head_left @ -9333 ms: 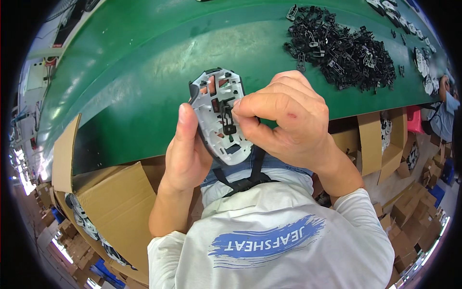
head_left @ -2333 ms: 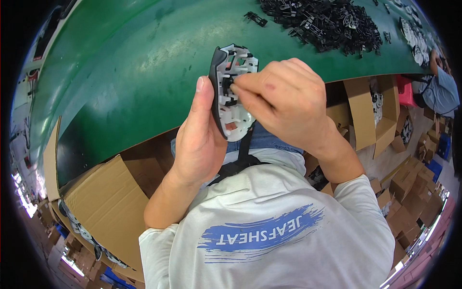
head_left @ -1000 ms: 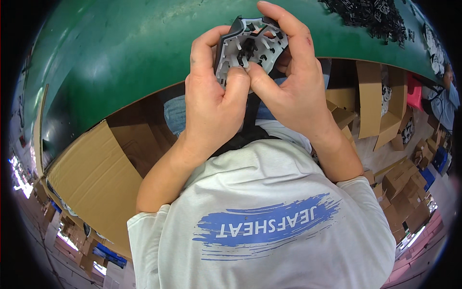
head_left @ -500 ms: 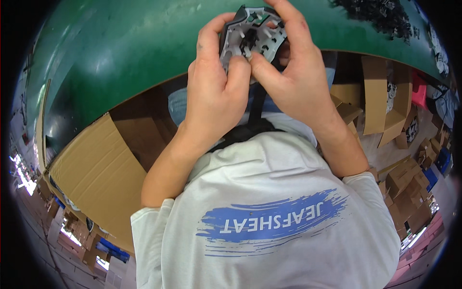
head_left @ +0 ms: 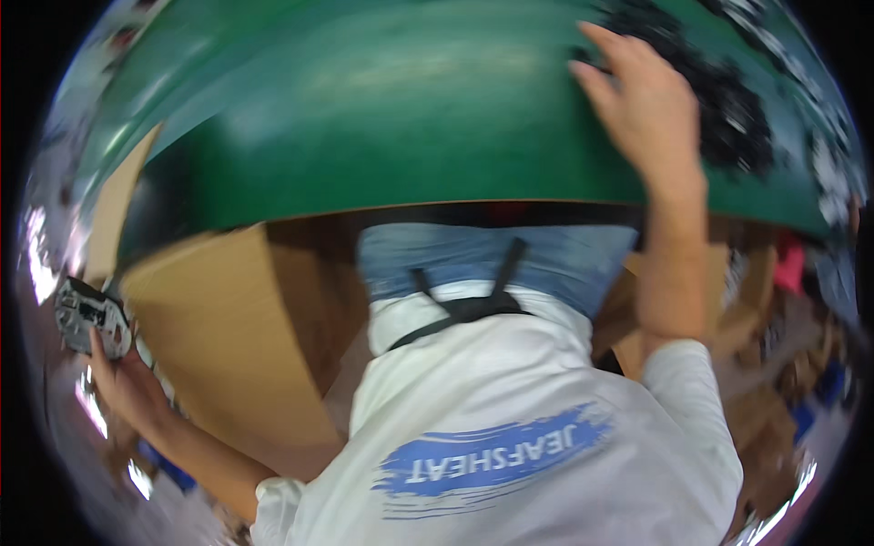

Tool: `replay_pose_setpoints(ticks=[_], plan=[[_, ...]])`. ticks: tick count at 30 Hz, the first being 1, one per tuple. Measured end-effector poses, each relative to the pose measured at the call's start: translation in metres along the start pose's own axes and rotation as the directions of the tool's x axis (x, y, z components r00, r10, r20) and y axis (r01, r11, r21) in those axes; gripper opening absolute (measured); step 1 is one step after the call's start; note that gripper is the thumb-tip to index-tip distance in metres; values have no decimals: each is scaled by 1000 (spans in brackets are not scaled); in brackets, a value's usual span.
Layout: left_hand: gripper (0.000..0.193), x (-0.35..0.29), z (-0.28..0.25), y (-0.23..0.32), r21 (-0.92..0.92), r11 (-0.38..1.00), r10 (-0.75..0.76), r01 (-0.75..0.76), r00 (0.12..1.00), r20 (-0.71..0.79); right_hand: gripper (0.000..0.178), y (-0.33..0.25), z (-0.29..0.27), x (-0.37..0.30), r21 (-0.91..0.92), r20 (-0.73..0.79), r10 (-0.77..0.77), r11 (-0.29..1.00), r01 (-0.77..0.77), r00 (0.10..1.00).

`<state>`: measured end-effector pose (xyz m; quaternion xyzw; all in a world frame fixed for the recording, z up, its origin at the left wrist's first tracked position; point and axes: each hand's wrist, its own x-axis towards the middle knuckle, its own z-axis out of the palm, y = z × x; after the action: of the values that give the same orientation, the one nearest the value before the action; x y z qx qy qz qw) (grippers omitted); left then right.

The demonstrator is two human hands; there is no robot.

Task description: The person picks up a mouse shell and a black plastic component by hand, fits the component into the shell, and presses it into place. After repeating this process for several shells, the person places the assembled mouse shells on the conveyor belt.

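My L hand (head_left: 130, 389) has the grey plastic shell (head_left: 91, 314) gripped, thumb on its inner side, out at far L beside the open cardboard box (head_left: 214, 328). My R hand (head_left: 648, 105) is over the green table (head_left: 410, 136), at the near-L edge of the black parts pile (head_left: 736, 116): thumb & forefinger spread wide, small black part (head_left: 587, 58) btwn them. Too blurry to tell if they touch it.
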<state>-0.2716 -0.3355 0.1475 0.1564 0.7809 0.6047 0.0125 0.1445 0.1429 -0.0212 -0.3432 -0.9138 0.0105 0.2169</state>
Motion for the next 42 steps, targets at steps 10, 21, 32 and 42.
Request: replay_pose_setpoints(ticks=[10, 21, 32, 42], plan=[[37, -6, -366, -117, 400, 773, -70, 492, 694, -717, 27, 21, 6, 8, 187, 223, -41, 982, -1, 974], [48, 133, -224, -121, 818, 570, 543, -78, 783, -304, 17, 2, -3, -36, 426, -6, -110, 899, 102, 994], [42, -18, 564, 9, -123, 825, 414, -552, 440, 797, 17, 23, -18, -70, 390, -116, -6, 919, 51, 993], [82, -98, 835, 8, 19, 583, 517, -812, 389, 762, 11, 22, -23, -77, 375, 10, 45, 926, -46, 999]])
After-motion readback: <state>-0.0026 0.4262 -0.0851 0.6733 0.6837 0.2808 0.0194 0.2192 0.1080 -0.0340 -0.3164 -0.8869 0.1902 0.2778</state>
